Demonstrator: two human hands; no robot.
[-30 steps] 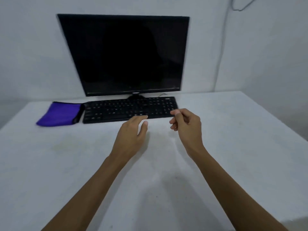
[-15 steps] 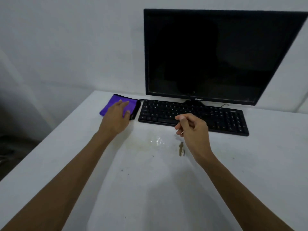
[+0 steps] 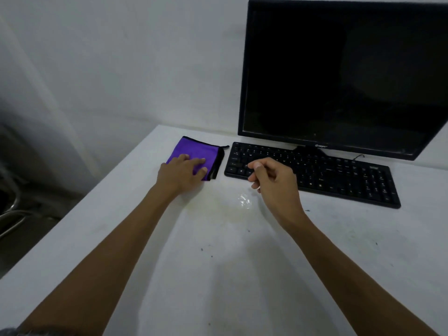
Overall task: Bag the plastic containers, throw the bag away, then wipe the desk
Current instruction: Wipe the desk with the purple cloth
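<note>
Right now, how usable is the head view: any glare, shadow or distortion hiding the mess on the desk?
Head view: dim, even light; one small glare patch on the wet spill; soft shadow from the arms falls across the near desk; wide-angle bending tilts the monitor and keyboard; the left hand resting on the purple cloth and the right hand look sharp enough.

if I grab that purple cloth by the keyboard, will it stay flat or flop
The purple cloth lies folded flat and thin under the left hand, so it probably droops and unfolds when lifted. It looks light, and would likely slide easily across the desk.
</note>
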